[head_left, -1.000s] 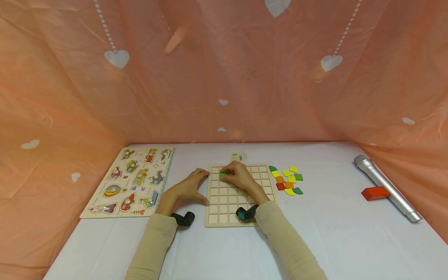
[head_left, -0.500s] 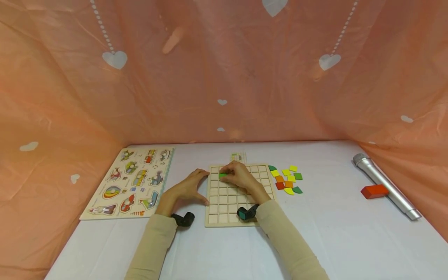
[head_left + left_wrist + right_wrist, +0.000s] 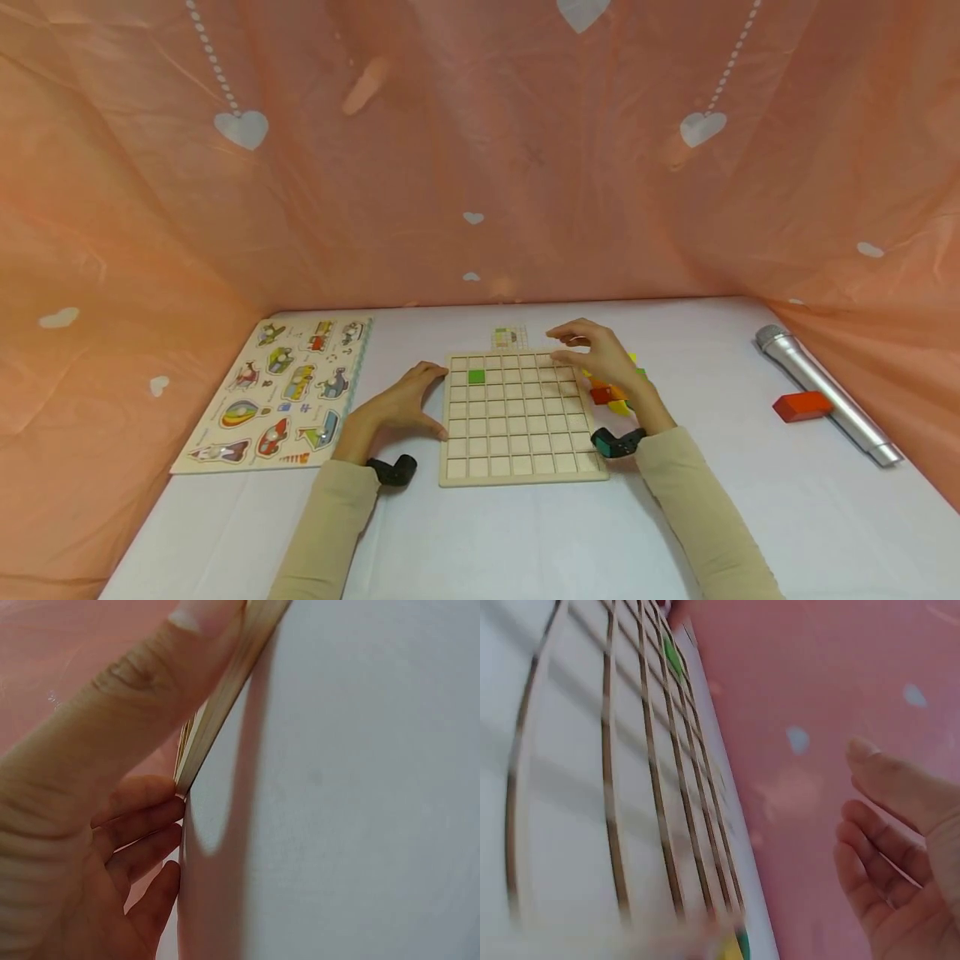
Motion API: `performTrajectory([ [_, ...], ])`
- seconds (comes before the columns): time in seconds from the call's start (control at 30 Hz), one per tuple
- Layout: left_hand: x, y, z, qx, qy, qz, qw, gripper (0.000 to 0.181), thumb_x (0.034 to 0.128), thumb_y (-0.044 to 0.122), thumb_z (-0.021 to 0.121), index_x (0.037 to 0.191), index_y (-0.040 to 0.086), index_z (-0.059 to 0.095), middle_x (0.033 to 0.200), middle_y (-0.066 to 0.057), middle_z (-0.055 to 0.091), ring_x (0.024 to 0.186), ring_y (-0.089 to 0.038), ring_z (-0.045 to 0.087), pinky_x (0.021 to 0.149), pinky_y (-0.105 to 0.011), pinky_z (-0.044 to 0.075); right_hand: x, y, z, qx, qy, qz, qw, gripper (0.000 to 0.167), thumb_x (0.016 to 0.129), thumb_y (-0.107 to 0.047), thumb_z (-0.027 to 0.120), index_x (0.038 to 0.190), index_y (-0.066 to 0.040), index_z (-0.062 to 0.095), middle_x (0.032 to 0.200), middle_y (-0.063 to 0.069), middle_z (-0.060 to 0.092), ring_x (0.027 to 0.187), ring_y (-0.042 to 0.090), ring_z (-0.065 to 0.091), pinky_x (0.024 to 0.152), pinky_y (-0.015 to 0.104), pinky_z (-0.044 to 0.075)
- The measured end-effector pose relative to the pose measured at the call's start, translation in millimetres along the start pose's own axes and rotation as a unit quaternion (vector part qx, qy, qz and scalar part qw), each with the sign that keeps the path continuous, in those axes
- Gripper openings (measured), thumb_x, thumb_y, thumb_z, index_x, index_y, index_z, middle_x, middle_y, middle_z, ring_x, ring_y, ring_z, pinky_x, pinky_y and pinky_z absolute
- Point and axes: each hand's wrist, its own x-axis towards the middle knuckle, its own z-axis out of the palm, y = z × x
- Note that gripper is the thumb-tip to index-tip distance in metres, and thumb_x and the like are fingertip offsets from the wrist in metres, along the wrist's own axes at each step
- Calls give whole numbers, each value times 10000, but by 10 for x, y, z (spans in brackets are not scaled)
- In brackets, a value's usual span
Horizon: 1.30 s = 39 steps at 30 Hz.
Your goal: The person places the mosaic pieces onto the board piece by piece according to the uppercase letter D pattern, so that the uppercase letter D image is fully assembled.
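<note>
A wooden grid board (image 3: 528,425) lies on the table, with one green square tile (image 3: 476,377) in a cell near its upper left. My left hand (image 3: 401,406) rests along the board's left edge, thumb and fingers spread apart. In the left wrist view the thumb (image 3: 150,682) touches the board's side (image 3: 217,712). My right hand (image 3: 600,354) is above the board's upper right corner, its fingers loosely bent and holding nothing. Beneath and behind it, the pile of coloured tiles (image 3: 602,395) is partly hidden.
A small pattern card (image 3: 510,337) lies just behind the board. To the left is a picture puzzle board (image 3: 281,392) with vehicle pieces. On the right, a silver microphone (image 3: 832,400) lies beside a red block (image 3: 802,407). A pink curtain (image 3: 480,167) hangs at the back.
My right hand has let go of the green square tile, which stays in its cell, and has moved right toward the coloured tiles. My left hand stays at the board's edge.
</note>
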Motion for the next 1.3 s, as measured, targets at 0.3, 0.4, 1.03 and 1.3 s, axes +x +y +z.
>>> performTrajectory([
  [0.3,-12,10,-19,-34,-49,-42,10000,1036,584,400,872,1377,-34,367,1357,-182,383,1290,-326,349,1089,-447,297,-440,287,-507,-467,-71,730,9962,343,846,-63,674,1154,67,597,1156,243,575,1066,403,530,956,533,424],
  [0.4,-19,10,-22,-54,-24,-46,10000,1037,582,397,873,1378,-34,366,1356,-180,386,1289,-323,350,1091,-445,295,-539,489,-610,-623,-15,1053,9925,353,861,-118,669,1173,32,601,1180,207,576,1087,367,520,961,521,426],
  [1.03,-12,-12,-3,-40,-63,-69,9999,1042,588,406,869,1389,-21,356,1351,-169,383,1287,-316,351,1086,-445,303,-721,879,-710,-1116,-81,1869,9760,333,827,-108,703,1142,-21,636,1176,181,576,1052,324,515,943,480,429],
  [1.3,-15,6,-2,-45,-42,-83,9999,1044,582,414,870,1385,-20,362,1350,-162,383,1288,-307,352,1086,-438,305,-671,840,-732,-1098,58,2042,9727,346,861,-188,677,1170,-41,625,1159,166,590,974,281,531,860,386,475],
])
